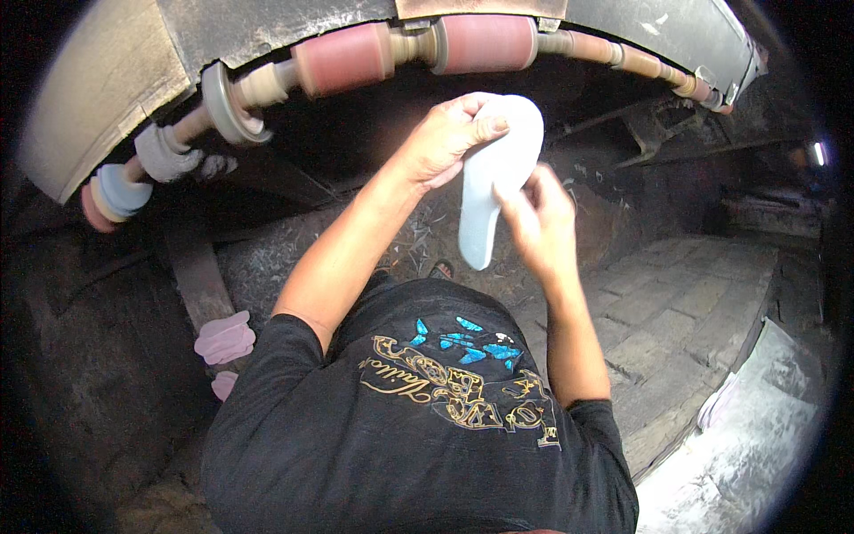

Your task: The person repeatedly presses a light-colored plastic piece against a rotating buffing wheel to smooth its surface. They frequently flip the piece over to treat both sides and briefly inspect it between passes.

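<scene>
A pale blue-white shoe insole [509,147] is held between my two hands, just below the row of rollers. My left hand [452,138] grips its wide upper end, with the thumb lying on the face. On the other long edge, my right hand [541,214] pinches the insole near its middle, thumb in front and fingers behind. The narrow end hangs down toward me. Close above the insole is a red sanding roller [487,43], blurred as if spinning; a gap lies between them.
A second red roller [345,59] and a grey wheel [233,102] share the long shaft. Pink insole-shaped pieces [224,338] are stacked at left. A whitish sheet [738,445] lies at lower right beside a grey brick-like surface [667,294]. Scraps litter the floor.
</scene>
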`<state>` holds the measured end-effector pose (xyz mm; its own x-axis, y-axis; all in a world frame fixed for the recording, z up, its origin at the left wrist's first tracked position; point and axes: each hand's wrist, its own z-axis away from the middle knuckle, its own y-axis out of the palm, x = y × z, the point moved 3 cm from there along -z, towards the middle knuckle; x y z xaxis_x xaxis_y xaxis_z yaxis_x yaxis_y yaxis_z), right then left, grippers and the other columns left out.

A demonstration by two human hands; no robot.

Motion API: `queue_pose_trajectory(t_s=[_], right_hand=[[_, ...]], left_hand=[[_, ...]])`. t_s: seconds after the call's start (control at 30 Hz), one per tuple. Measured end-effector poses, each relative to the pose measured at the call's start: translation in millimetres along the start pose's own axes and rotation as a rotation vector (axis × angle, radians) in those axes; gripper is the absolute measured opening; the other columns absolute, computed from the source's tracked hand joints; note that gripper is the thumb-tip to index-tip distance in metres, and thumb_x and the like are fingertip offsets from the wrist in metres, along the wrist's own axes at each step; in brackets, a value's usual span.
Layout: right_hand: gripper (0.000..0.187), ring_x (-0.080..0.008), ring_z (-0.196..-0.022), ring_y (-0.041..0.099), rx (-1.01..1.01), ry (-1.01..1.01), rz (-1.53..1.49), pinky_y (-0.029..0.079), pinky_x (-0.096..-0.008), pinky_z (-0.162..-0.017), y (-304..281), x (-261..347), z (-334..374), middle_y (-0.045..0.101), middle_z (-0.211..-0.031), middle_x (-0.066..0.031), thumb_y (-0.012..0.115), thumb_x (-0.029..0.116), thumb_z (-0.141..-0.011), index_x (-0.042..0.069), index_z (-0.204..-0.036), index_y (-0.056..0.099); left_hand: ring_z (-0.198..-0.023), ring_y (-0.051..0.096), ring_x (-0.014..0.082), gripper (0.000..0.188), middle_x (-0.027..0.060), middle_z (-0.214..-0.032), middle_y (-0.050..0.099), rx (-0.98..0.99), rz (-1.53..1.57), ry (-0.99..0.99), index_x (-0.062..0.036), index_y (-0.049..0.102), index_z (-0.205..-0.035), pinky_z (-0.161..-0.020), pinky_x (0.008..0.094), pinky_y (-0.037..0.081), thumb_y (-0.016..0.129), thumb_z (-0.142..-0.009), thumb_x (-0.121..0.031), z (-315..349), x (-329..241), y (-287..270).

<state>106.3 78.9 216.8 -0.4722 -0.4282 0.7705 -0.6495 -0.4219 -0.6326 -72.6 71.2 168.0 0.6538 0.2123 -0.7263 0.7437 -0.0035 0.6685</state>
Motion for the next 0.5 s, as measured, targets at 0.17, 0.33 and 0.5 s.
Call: queue_pose_trajectory(t_s=[0.17,0.33,0.5], right_hand=[[0.039,-0.0345,-0.079,0.070,0.095,-0.092,-0.050,0.054,-0.0402,-0.073,30,21,-91,0.070,-0.083,-0.0218,0.066,0.036,-0.088,-0.002,-0.092,0.068],[0.033,-0.0380,-0.069,0.066,-0.088,-0.147,0.151,0.050,-0.0442,-0.066,48,33,-113,0.065,-0.075,-0.0224,0.066,0.034,-0.087,0.001,-0.082,0.066],[0.026,-0.0297,-0.067,0.066,-0.117,-0.225,-0.046,0.051,-0.0382,-0.065,41,45,-90,0.065,-0.073,-0.0179,0.064,0.026,-0.091,0.001,-0.083,0.065]], left_hand=[[-0.115,0.063,0.0240,0.044,0.0112,-0.126,0.063,-0.045,0.360,-0.128,-0.0012,0.050,-0.135,-0.101,0.0432,0.050,0.062,-0.099,-0.024,41,29,-26],[-0.095,0.068,0.0188,0.049,0.0074,-0.110,0.067,-0.085,0.343,-0.514,-0.0034,0.053,-0.131,-0.080,0.0362,0.059,0.074,-0.089,-0.019,126,76,-39],[-0.091,0.069,0.0171,0.045,0.0063,-0.110,0.067,-0.263,0.332,-0.372,-0.0038,0.052,-0.131,-0.075,0.0343,0.060,0.070,-0.092,-0.013,139,67,-80]])
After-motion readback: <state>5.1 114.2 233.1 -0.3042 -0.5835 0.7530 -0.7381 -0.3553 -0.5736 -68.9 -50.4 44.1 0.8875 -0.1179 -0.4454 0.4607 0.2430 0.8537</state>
